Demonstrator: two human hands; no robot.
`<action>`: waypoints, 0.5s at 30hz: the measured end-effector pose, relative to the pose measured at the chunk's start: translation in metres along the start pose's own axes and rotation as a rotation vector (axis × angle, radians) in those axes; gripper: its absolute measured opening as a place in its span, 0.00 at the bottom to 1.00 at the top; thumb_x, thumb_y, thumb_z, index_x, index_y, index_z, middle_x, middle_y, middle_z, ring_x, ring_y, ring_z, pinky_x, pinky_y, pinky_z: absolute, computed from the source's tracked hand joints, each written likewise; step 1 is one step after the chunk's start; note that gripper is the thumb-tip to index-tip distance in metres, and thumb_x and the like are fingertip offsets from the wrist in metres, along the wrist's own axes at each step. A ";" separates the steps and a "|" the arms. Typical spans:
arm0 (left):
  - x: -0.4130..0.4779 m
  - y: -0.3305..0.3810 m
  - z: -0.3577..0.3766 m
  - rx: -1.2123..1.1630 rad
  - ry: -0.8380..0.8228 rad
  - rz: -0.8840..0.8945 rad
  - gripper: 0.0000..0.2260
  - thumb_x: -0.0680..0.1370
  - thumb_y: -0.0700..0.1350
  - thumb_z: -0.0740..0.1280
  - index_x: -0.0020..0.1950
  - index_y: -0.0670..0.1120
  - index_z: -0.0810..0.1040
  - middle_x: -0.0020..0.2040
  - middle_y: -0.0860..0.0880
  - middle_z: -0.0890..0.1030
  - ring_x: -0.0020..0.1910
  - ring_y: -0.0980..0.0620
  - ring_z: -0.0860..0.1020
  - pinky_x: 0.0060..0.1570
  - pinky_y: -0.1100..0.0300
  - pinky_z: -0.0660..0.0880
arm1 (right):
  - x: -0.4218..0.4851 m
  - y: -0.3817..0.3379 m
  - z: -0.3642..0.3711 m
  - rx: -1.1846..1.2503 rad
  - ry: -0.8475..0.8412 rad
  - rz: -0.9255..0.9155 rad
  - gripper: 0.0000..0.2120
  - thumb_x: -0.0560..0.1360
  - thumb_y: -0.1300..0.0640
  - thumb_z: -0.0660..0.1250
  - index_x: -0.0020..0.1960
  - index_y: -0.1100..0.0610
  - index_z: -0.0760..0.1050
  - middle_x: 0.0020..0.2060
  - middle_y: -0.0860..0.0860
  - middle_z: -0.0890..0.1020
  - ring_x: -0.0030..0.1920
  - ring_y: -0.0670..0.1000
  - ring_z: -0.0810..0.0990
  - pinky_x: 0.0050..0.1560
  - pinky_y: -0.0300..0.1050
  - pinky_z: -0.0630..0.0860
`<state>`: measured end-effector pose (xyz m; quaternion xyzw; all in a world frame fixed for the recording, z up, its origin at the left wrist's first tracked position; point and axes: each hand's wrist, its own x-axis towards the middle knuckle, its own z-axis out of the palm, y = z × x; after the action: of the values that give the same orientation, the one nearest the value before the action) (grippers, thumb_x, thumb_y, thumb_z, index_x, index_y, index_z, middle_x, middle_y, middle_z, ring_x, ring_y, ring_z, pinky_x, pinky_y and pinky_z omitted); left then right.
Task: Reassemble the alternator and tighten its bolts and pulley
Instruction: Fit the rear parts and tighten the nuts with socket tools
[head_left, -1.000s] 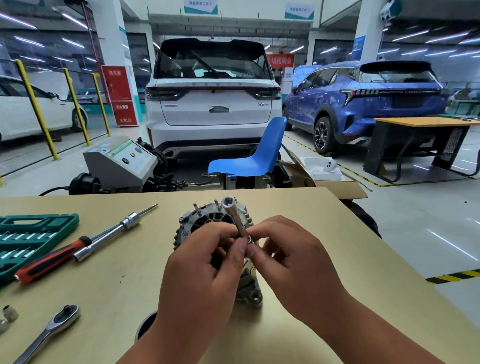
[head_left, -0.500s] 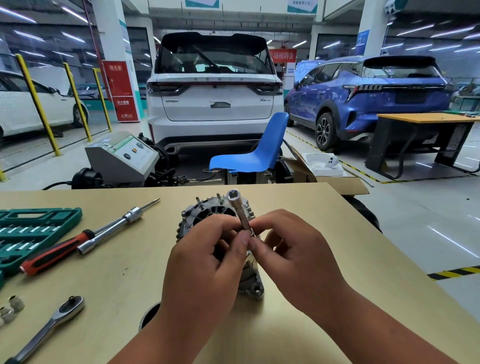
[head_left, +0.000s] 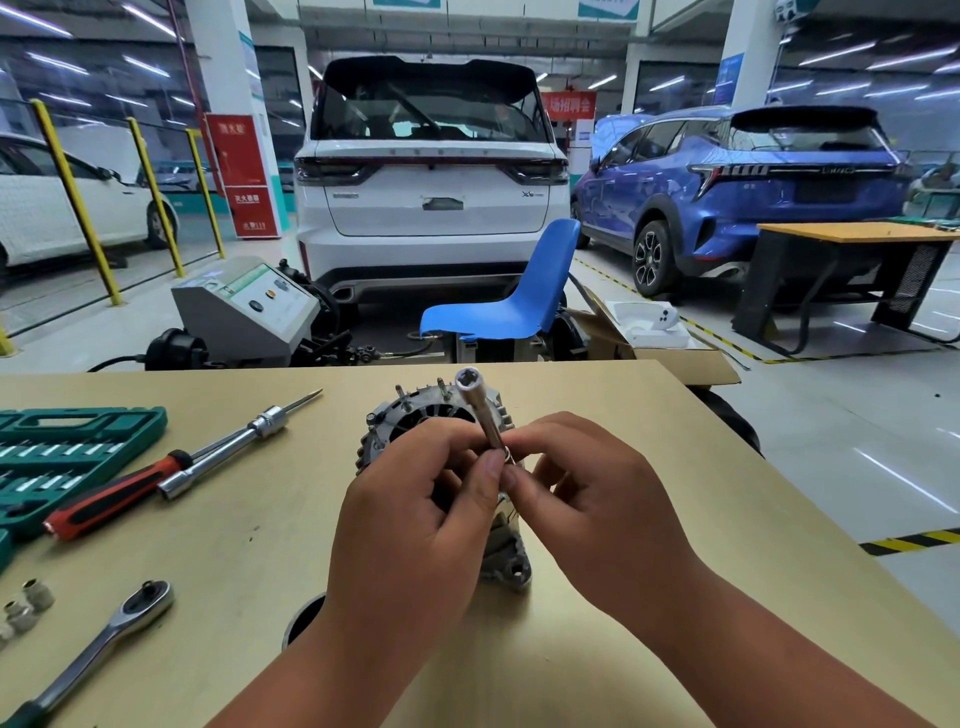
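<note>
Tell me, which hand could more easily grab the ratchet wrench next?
Left, probably: the ratchet wrench lies left of the left hand; the right hand would have to cross over. Both pinch the long socket.

Alternator (head_left: 415, 421) on the table (head_left: 249, 545), deep socket (head_left: 480, 415) before it; screwdriver (head_left: 119, 499), tool case (head_left: 67, 457), ratchet (head_left: 93, 654) to its left.

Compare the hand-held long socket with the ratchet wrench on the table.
The long socket is pinched by the left hand and right hand, tilted up; the ratchet wrench lies flat, untouched. The socket is a slim tube; the wrench has a round head. Both are shiny metal.
</note>
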<state>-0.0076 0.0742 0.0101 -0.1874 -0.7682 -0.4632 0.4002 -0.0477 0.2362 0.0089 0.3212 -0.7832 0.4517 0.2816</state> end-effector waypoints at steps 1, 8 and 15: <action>0.000 -0.001 0.000 0.006 -0.001 -0.001 0.03 0.80 0.52 0.67 0.51 0.61 0.79 0.41 0.60 0.81 0.38 0.53 0.80 0.34 0.67 0.72 | 0.000 0.000 0.000 -0.005 0.009 0.008 0.08 0.76 0.56 0.74 0.54 0.47 0.83 0.46 0.40 0.82 0.40 0.46 0.80 0.41 0.28 0.70; -0.001 0.000 0.000 0.005 -0.004 -0.010 0.04 0.80 0.51 0.67 0.51 0.61 0.79 0.41 0.61 0.81 0.38 0.56 0.80 0.36 0.73 0.70 | -0.001 0.000 0.001 0.023 0.002 0.010 0.10 0.76 0.53 0.71 0.57 0.46 0.83 0.47 0.41 0.82 0.40 0.49 0.81 0.40 0.29 0.70; -0.001 -0.001 0.000 0.036 0.000 -0.007 0.03 0.80 0.52 0.67 0.50 0.61 0.78 0.40 0.60 0.80 0.37 0.56 0.79 0.36 0.73 0.68 | 0.000 0.000 0.002 0.010 0.017 0.028 0.09 0.75 0.53 0.73 0.52 0.41 0.80 0.46 0.40 0.81 0.39 0.48 0.81 0.39 0.30 0.71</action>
<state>-0.0072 0.0737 0.0088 -0.1775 -0.7771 -0.4507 0.4018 -0.0480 0.2347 0.0080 0.3077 -0.7829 0.4624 0.2803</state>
